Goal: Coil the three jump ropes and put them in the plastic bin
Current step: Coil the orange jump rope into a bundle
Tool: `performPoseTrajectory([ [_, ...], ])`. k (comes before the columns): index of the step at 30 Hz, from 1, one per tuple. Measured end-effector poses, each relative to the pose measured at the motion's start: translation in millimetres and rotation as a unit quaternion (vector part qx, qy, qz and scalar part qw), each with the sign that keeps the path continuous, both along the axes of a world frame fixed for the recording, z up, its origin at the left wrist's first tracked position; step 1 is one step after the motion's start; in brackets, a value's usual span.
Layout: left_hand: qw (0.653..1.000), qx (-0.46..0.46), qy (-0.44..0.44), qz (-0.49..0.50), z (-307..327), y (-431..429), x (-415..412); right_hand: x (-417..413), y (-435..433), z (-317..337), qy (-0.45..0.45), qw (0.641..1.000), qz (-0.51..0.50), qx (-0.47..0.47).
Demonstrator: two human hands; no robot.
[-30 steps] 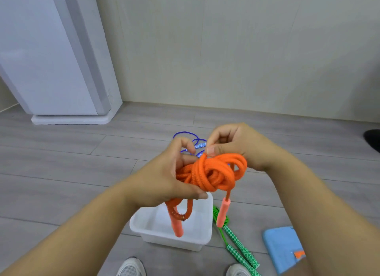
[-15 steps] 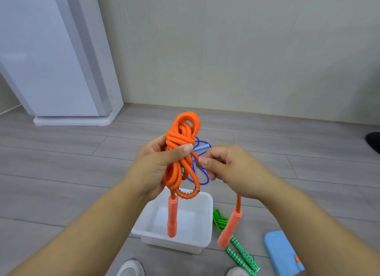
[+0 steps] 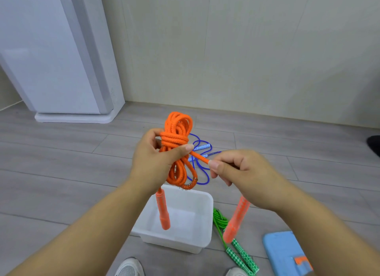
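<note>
– Left hand (image 3: pixel 156 162) is wrapped round the waist of the orange jump rope (image 3: pixel 176 140), with the thumb pressing across the turns that bind the bundle. Right hand (image 3: pixel 246 177) pinches the free tail coming out of that wrap, and the tail is taut between the two hands
– Where is the bundle?
– In the air above the plastic bin (image 3: pixel 205 196). One orange handle (image 3: pixel 163 212) hangs straight down from the left hand over the bin's opening. The other handle (image 3: pixel 236 220) dangles below the right hand, outside the bin's right wall, and it is blurred
– Which step is this?
– Cinching the first coil, I'd say. The loops are gathered, a few turns go round the middle, and the tail is held tight. I can see nothing lying in the bin
– And the other two ropes?
– The blue jump rope (image 3: pixel 202 147) lies loose on the floor beyond the hands. The green jump rope (image 3: pixel 220 220) lies loose on the floor just right of the bin. Neither is coiled
– What does the next move call for?
– Probably locking the tail under a turn so the wrap can't slip, then lowering the bundle into the bin with both handles inside. I think the risk is the right-side handle catching the rim, or the wrap loosening once the pinch lets go
</note>
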State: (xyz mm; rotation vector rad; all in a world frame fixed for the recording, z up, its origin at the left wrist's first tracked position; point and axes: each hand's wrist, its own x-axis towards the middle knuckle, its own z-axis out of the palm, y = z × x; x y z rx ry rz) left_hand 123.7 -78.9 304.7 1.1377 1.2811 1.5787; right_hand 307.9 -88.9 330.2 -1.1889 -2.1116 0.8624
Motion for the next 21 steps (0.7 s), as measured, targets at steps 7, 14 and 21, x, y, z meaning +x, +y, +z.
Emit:
performPoseTrajectory([
  [7, 0.996, -0.024, -0.07, -0.057, 4.4, -0.3, -3.1, -1.8, -10.7, 6.0, 0.101, 0.993, 0.057, -0.029],
  [14, 0.984, -0.051, -0.102, -0.138, 1.3, 1.5, -1.2, -8.6, -12.1, 1.7, 0.099, 0.993, 0.064, 0.001],
  [21, 0.993, -0.055, -0.044, -0.097, 4.1, -3.3, 11.8, -12.5, -8.6, -2.5, 0.036, 0.992, 0.072, 0.096],
])
